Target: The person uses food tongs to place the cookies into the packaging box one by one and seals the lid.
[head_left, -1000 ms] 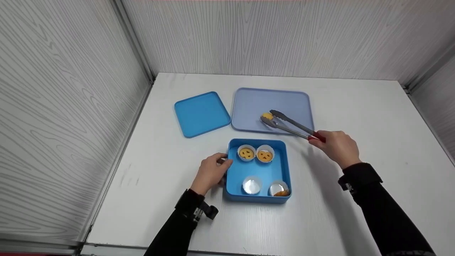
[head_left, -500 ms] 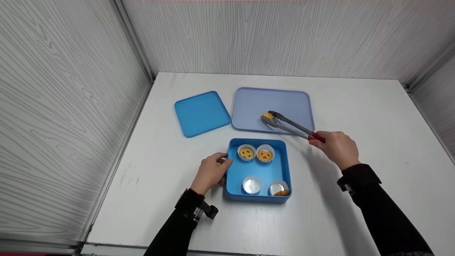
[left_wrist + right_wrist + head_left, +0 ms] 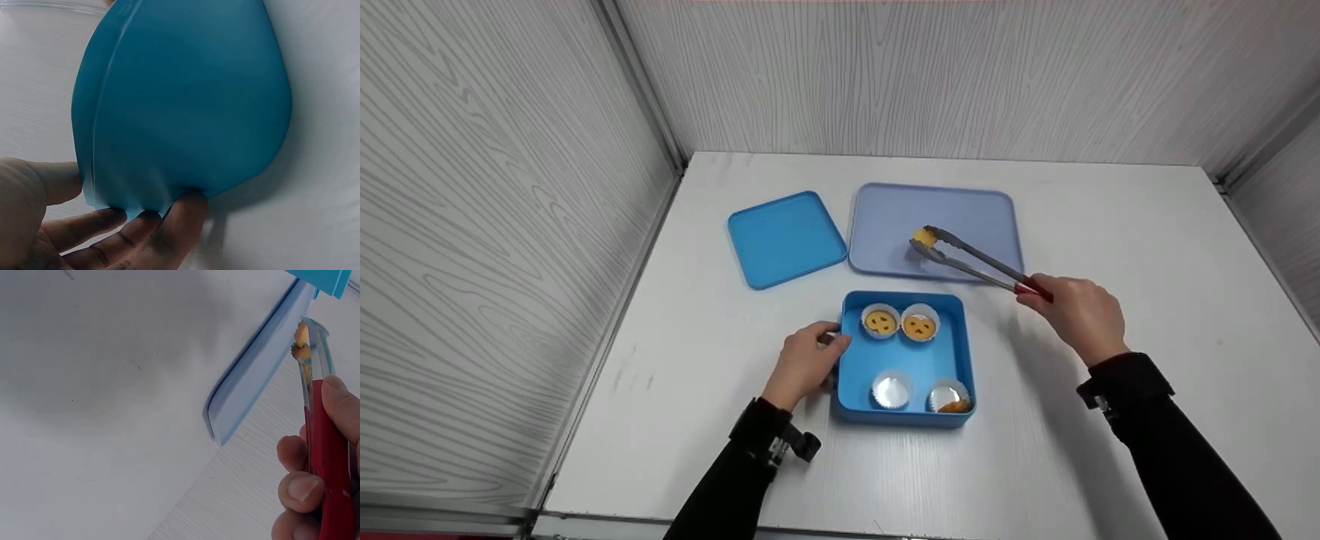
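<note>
As the tongs (image 3: 984, 259) edge up w/ a yellow piece (image 3: 924, 238) between their tips, just over lilac tray (image 3: 885, 217), I log: R grip (image 3: 1081, 311) closed round tongs, L grip (image 3: 801, 364) holding blue box (image 3: 900, 418) by its side, pick-up prob. done.

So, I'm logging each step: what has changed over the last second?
The yellow piece between the tips of the tongs has moved up slightly in the head view, apparently lifting over the lavender tray. The right grip has shifted slightly rightward. Nothing was let go. The left grip on the blue box stayed put.
</note>
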A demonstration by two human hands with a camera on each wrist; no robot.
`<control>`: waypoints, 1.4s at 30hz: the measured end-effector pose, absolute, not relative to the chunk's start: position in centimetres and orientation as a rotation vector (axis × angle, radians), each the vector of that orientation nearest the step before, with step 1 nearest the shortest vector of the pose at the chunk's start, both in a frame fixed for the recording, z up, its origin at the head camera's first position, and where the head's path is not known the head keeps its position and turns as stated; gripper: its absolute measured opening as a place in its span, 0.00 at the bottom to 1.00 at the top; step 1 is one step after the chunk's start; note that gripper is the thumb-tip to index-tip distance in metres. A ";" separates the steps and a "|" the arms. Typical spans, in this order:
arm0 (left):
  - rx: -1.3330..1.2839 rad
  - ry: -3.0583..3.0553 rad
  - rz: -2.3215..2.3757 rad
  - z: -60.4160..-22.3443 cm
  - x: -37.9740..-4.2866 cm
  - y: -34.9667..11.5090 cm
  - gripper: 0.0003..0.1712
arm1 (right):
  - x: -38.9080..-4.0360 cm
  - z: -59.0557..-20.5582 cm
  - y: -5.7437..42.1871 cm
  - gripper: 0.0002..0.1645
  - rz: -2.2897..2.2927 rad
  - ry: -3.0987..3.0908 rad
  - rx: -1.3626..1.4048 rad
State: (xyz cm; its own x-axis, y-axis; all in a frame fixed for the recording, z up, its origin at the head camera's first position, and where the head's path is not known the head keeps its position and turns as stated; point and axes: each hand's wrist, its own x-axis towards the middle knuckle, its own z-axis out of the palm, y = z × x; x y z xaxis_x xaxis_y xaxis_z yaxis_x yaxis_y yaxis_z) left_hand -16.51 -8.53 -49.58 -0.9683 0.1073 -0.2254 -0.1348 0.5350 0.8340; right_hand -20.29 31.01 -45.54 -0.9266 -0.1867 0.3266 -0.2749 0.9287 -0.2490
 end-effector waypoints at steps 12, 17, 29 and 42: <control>-0.056 2.521 1.389 -49.6 -16.6 -8.4 0.27 | -18.3 -44.6 31.2 0.19 0.403 -2.647 0.465; -0.054 2.525 1.386 -49.6 -16.6 -8.3 0.27 | -17.4 -44.1 31.4 0.19 0.370 -2.582 0.542; -0.048 2.535 1.380 -49.5 -16.5 -8.2 0.28 | -15.1 -43.3 33.2 0.25 0.373 -2.517 0.665; -0.038 2.532 1.383 -49.4 -16.4 -8.2 0.28 | -13.9 -42.7 34.5 0.24 0.452 -2.547 0.771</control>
